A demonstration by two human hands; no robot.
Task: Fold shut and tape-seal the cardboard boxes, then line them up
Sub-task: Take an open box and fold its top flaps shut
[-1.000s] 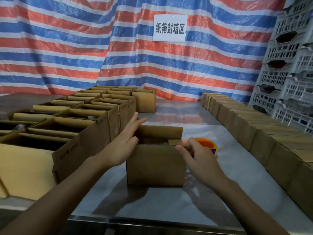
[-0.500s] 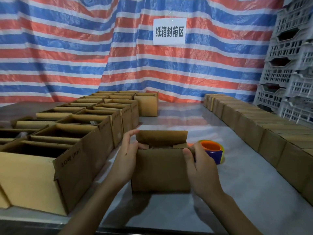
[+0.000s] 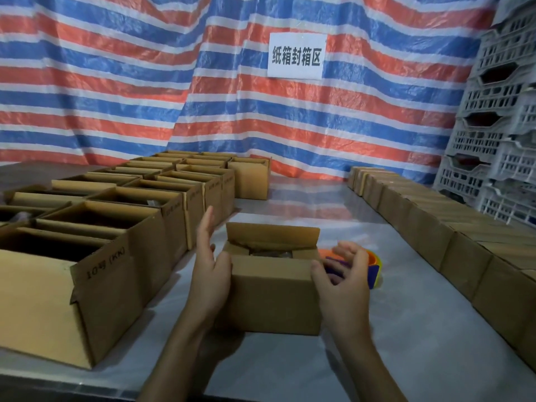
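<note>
A small cardboard box (image 3: 272, 294) stands in the middle of the grey table (image 3: 420, 329). Its far flap stands upright, its two side flaps are folded inward, and dark contents show through the gap. My left hand (image 3: 210, 265) lies flat against the box's left end, fingers straight and pointing up, thumb at the front corner. My right hand (image 3: 345, 274) hovers at the box's right end with loosely curved fingers and holds nothing; its thumb is close to the front corner. An orange, purple and yellow tape roll (image 3: 375, 266) sits just behind that hand, partly hidden.
Rows of open-topped boxes (image 3: 95, 285) fill the left side of the table. A line of closed boxes (image 3: 435, 227) runs along the right edge. Grey plastic crates (image 3: 499, 140) are stacked at the back right. A striped tarp with a white sign (image 3: 297, 55) hangs behind.
Both hands pressed the side flaps inward and have now drawn outward to the box's ends. The left fingers have straightened upward, and the right hand has come off the right end.
</note>
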